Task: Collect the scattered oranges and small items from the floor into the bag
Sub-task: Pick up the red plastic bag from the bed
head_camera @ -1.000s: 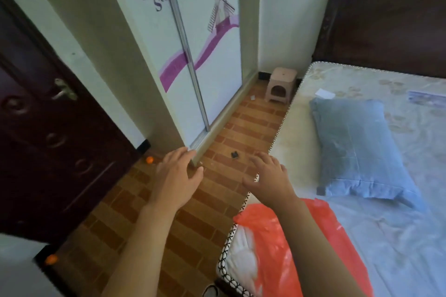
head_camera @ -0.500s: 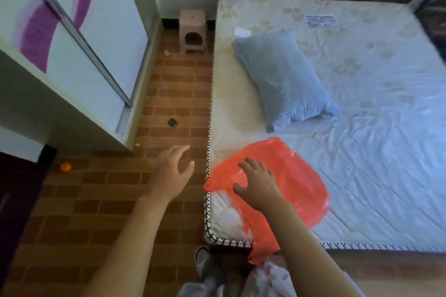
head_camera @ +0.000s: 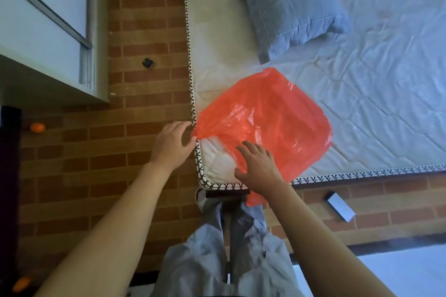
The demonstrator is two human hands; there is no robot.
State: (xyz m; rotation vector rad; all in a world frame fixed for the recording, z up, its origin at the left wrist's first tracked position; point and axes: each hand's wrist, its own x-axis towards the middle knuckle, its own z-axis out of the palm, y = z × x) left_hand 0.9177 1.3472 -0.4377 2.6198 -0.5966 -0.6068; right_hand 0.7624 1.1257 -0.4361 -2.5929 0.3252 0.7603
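A red plastic bag [head_camera: 265,118] lies flat on the near left corner of the mattress [head_camera: 362,103]. My left hand [head_camera: 172,144] pinches the bag's left corner at the mattress edge. My right hand [head_camera: 258,166] rests on the bag's near part, palm down with fingers spread. One orange [head_camera: 37,127] sits on the brick-pattern floor at the far left, and a second orange [head_camera: 21,283] lies at the bottom left. A small black item [head_camera: 147,63] lies on the floor between wardrobe and bed. A flat silvery box [head_camera: 340,205] lies on the floor below the bed's foot.
A white sliding-door wardrobe [head_camera: 43,31] fills the upper left. A dark door [head_camera: 8,176] runs down the left edge. A blue pillow [head_camera: 289,2] lies on the mattress. My legs in grey trousers [head_camera: 224,248] stand at the bed's corner.
The view has tilted down and closer to the bed corner. My left hand has moved right from above the floor to the bag's corner. My right hand stays on the bag.
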